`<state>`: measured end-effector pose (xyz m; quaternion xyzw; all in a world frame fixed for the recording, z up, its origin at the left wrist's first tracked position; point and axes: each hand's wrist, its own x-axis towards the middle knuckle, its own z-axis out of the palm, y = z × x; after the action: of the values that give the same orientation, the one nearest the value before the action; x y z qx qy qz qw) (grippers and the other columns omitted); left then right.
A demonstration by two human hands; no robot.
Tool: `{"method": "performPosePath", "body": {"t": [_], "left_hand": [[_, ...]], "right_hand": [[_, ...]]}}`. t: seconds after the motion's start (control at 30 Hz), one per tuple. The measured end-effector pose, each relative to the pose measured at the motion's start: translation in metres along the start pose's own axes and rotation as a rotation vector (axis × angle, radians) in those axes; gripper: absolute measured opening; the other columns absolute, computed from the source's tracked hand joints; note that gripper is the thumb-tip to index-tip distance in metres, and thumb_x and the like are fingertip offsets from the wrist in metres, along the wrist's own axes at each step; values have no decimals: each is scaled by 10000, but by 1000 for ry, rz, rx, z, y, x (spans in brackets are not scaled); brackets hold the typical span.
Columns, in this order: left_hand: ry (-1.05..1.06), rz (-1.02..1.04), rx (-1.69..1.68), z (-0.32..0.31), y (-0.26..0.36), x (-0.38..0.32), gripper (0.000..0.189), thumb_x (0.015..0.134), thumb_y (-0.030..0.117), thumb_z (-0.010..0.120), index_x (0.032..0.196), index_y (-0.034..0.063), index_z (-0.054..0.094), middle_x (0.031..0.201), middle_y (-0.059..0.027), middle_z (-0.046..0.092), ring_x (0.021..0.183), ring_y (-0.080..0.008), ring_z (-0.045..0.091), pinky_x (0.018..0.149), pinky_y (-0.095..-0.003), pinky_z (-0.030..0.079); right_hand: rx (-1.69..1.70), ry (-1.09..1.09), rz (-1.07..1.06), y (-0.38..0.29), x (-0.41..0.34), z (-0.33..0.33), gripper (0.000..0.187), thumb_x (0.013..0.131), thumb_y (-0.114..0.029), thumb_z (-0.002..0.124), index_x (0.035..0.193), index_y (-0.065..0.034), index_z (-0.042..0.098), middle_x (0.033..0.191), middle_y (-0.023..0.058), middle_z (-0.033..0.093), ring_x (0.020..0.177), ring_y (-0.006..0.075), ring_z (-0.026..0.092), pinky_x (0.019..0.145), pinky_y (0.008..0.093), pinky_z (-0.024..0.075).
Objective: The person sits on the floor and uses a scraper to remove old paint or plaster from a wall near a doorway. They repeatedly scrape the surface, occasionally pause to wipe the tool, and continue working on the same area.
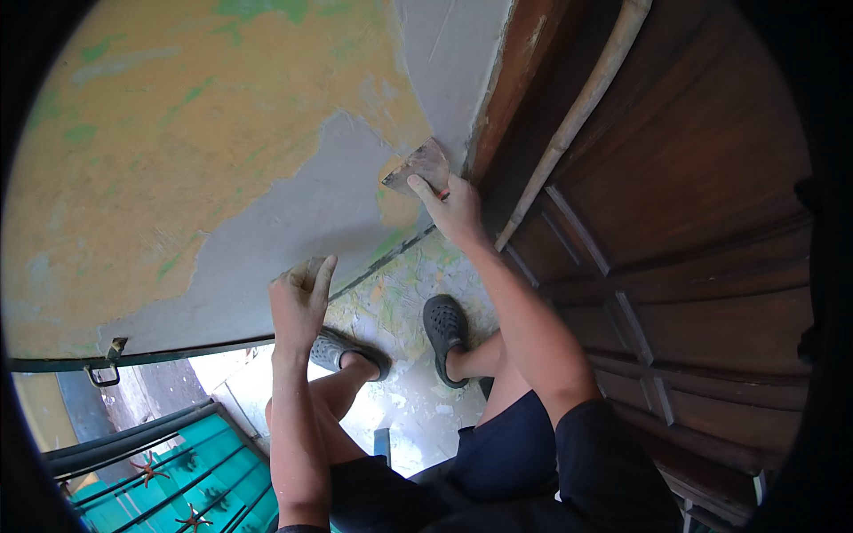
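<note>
My right hand [455, 210] grips a putty knife [426, 166] with a wide, stained metal blade. The thumb presses on the blade, and a bit of red shows at the handle, which the fingers mostly hide. The blade lies at the wall [266, 226], by a leftover patch of yellow paint [398, 212]; firm contact cannot be made out. Bare grey plaster runs along the wall's lower part, and worn yellow paint with green traces covers the rest. My left hand [301, 293] is curled with dusty fingers in front of the grey plaster. Any small thing inside it is hidden.
Paint flakes litter the floor [406, 273] around my dark clogs [446, 323]. On the right, a bamboo pole [566, 126] leans by a brown panelled wooden door [700, 266] and its frame [513, 80]. Lower left are a metal latch [103, 373] and a teal barred gate [193, 466].
</note>
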<state>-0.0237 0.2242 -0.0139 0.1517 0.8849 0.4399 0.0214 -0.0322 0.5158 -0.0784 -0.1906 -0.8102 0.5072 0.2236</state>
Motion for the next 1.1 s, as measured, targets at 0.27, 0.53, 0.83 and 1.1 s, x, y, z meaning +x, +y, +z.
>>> {"method": "performPosePath", "body": {"t": [0.27,0.53,0.83,1.1], "left_hand": [[-15,-112,-60,-5,3,-5,417,1046,191,759,768,-61,578,617,-85,324,620,-152,290,545,-365,322],[1,-35,26,-6,5,-7,415,1046,181,756,761,-62,576,622,-97,339,610,-177,311,567,-365,359],[-6,-48,62,0,8,-5,380,1038,170,765,785,-64,605,624,-95,358,611,-182,318,571,-361,373],[-47,-38,29,9,12,-4,360,1031,155,768,801,-72,610,627,-112,399,610,-197,335,574,-358,391]], "right_hand": [[-318,-9,-97,-12,12,-10,660,925,-617,797,1058,30,780,901,243,781,903,423,761,853,502,563],[-670,70,-391,-51,13,-31,684,899,-647,785,1042,21,782,818,230,766,779,417,753,824,504,543],[-663,25,-418,-57,15,-38,653,908,-631,781,1052,5,792,843,195,778,771,375,756,832,485,544],[-733,10,-496,-65,14,-42,603,931,-596,759,1096,-19,818,800,174,767,770,323,750,837,440,504]]}}
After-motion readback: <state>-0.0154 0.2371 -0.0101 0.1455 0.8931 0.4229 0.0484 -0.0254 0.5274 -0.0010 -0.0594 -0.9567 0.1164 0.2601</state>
